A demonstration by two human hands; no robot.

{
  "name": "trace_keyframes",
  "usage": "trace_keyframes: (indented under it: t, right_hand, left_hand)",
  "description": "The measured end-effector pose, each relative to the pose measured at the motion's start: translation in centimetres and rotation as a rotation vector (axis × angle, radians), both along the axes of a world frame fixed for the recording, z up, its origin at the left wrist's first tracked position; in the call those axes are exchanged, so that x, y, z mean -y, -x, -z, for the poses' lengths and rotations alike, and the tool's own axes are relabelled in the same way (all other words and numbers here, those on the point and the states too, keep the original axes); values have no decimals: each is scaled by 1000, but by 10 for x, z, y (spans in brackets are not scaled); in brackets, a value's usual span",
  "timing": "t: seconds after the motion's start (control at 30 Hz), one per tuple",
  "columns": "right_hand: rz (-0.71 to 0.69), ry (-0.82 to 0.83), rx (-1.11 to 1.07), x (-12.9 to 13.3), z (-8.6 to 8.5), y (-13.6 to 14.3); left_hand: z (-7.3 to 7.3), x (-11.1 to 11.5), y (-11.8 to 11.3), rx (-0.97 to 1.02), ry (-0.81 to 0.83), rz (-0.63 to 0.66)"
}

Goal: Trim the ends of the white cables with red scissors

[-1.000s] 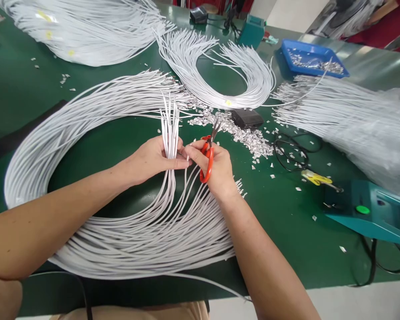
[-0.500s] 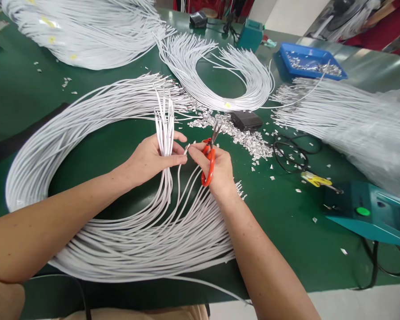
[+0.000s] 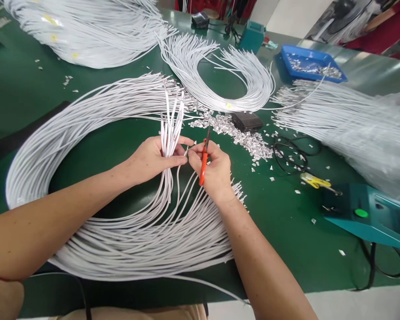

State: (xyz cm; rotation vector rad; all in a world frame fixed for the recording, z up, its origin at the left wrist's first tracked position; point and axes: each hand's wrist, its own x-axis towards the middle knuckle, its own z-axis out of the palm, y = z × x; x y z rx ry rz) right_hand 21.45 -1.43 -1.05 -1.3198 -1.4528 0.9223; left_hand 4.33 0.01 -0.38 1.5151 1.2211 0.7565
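Note:
My left hand [image 3: 156, 155] is closed round a small bunch of white cables [image 3: 170, 133], whose ends stick up above the fingers. Between its thumb and fingertips and those of my right hand [image 3: 215, 166] is the tip of a single white cable [image 3: 178, 178]. Red-handled scissors [image 3: 204, 162] are held in my right hand, blades pointing up and away. Below both hands lies a large curved bundle of white cables [image 3: 146, 244], its near ends passing under my right wrist. The bundle loops round to the left and back behind my left hand.
Small silvery clippings [image 3: 235, 133] lie heaped beside a black block [image 3: 247, 121]. More cable coils [image 3: 220, 89] are behind, with plastic-covered cables [image 3: 346, 129] at right. A teal device [image 3: 370, 213] with a yellow clip [image 3: 315, 180] and a blue tray [image 3: 311, 64] also stand there.
The scissors have turned in my right hand, so they now show edge-on and more upright. The bunch in my left hand tips slightly to the right at its top.

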Motion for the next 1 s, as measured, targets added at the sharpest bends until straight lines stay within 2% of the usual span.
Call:
trace_keyframes:
  t: [0.17,0.23,0.43,0.53,0.87,1.0]
  right_hand:
    - [18,14,-19,-1,0,-3]
    - [16,33,47,-3,3,-6]
    - [-53,-66,655,-4,17,-9]
    - [-32,-93,811,-4,21,-9]
    - [27,-239,1009,-3,19,-15]
    - [48,-136,854,-4,14,-15]
  left_hand:
    - [1,-2,0,103,75,-61]
    - [1,-3,1,181,110,-84]
    - [0,-5,1,288,183,-120]
    - [-2,-5,1,286,193,-121]
    - [-4,-4,0,349,205,-137]
    - [-3,-4,0,370,198,-140]
